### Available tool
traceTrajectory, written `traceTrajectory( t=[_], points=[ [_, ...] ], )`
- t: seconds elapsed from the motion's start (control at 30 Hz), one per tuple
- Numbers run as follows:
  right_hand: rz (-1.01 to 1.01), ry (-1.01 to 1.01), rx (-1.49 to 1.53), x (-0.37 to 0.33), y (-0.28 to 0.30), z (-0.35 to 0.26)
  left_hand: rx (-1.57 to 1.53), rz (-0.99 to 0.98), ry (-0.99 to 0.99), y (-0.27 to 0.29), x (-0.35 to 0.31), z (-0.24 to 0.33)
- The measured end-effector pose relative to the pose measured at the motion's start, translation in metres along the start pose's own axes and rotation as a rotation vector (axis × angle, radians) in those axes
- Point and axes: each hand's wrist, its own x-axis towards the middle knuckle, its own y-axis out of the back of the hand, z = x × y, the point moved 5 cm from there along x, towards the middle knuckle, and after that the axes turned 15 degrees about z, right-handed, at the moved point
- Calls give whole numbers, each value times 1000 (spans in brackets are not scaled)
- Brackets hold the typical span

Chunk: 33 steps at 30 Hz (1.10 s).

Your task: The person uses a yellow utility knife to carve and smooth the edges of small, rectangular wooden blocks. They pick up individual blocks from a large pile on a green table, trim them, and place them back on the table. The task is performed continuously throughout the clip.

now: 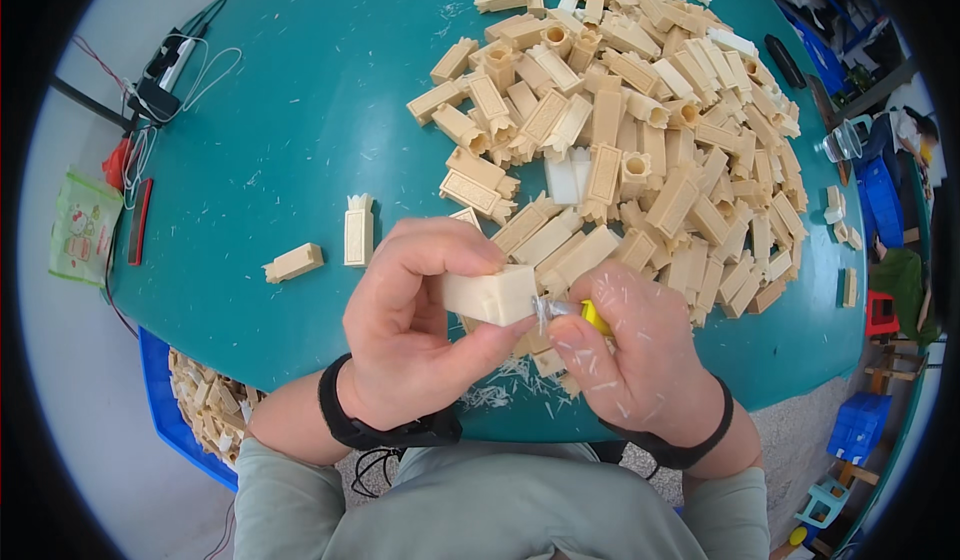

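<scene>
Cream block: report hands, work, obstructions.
Left hand gripping cream block. Right hand holding yellow tool at its end. White shavings on table below; block pile close beyond.

Pale green bag (88, 235) beside bench (250, 140) at left: printed cartoon figure (80, 222); any lettering too small to read. Legible text: none.

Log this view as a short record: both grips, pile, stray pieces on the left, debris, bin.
Left grip: holds a cream piece
Right grip: holds a yellow tool, metal tip at the piece's end
Pile: similar pieces, on the green table
Strays: one piece, another further left
Debris: pale shavings, near table edge
Bin: blue, lower left, more pieces inside
</scene>
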Motion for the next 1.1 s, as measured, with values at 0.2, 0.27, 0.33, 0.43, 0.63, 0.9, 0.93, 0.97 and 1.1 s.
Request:
traceTrajectory(
  t=[0.2,0.27,0.33,0.43,0.63,0.9,0.93,0.97,1.1],
  points=[
    [-7,29,-8,2,2,2,7,-50,18,-1,-1,-3],
    [14,-24,-65,2,3,14,13,-183,-19,-8,-1,2],
    [19,-85,-61,4,4,19,35,-428,-118,-20,-4,17],
    [5,-142,41,9,6,14,-45,-316,36,-10,-1,4],
    [-25,-134,188,9,15,2,-39,-260,19,-7,7,3],
    [5,98,31,4,9,-3,-102,-209,24,-4,6,3],
    [6,106,20,4,9,-3,-74,-213,21,-4,6,3],
    [8,114,9,5,9,-4,-45,-218,19,-3,7,2],
    [-16,121,-52,6,9,-2,-101,-181,65,-3,4,1]
  ],
)
